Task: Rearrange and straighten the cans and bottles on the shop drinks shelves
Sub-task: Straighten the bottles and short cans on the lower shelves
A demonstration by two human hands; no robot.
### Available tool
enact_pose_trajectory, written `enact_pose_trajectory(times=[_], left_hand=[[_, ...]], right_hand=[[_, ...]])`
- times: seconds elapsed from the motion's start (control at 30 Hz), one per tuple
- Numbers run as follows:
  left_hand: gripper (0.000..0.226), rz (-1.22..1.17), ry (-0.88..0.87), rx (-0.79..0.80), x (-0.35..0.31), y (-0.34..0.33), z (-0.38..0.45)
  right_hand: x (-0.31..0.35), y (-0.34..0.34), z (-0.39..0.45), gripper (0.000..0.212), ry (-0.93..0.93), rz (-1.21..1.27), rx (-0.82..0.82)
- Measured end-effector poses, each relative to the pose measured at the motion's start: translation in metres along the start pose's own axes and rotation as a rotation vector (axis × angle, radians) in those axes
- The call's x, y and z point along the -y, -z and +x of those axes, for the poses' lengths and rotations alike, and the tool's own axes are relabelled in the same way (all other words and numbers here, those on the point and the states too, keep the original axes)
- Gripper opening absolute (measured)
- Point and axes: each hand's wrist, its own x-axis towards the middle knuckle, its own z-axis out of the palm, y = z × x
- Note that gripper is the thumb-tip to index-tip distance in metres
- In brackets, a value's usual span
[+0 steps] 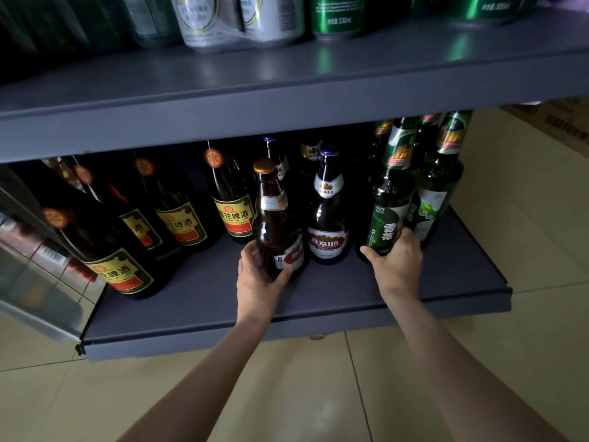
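Observation:
On the bottom shelf (207, 301) my left hand (258, 279) grips the base of a brown bottle with a gold cap (274, 224), its label turned partly to the right. My right hand (396, 260) holds the lower part of a dark green bottle (389, 205) with a green label. Between them stands a brown bottle with a purple cap and a white and red label (328, 218). More green bottles (436, 183) stand behind and to the right of the one I hold.
Several dark bottles with yellow and red labels (178, 215) fill the shelf's left half. The upper shelf (287, 100) carries silver cans (242, 20) and green cans (338, 14). A cardboard box (561, 122) sits at the right, and beige floor tiles lie below.

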Motion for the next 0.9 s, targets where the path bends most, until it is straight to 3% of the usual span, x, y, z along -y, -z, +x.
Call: enact_pose_trajectory(times=[0.2,0.37,0.47,0.57,0.7,0.9], left_hand=[[0.062,0.044,-0.04,-0.043,-0.001,0.004,-0.005],[0.039,0.034,-0.135,-0.035,-0.017,0.021,-0.021],[0.033,0.074,-0.351,0.049,-0.045,0.039,-0.032],[0.031,0.107,-0.686,0.171,-0.099,0.069,-0.041],[0.028,0.125,-1.073,0.189,-0.194,0.119,-0.034],[0.031,0.036,-1.1,-0.002,-0.297,0.181,-0.009]], right_hand=[[0.001,0.001,-0.003,0.063,-0.021,-0.016,0.012],[0.013,0.022,-0.021,0.055,0.014,0.031,-0.024],[0.042,0.05,-0.032,0.048,0.158,0.079,0.004],[0.085,0.095,-0.047,0.038,0.384,0.154,-0.007],[0.145,0.167,-0.055,0.029,0.631,0.238,-0.152],[0.249,0.245,-0.014,0.031,0.743,0.195,-0.271]])
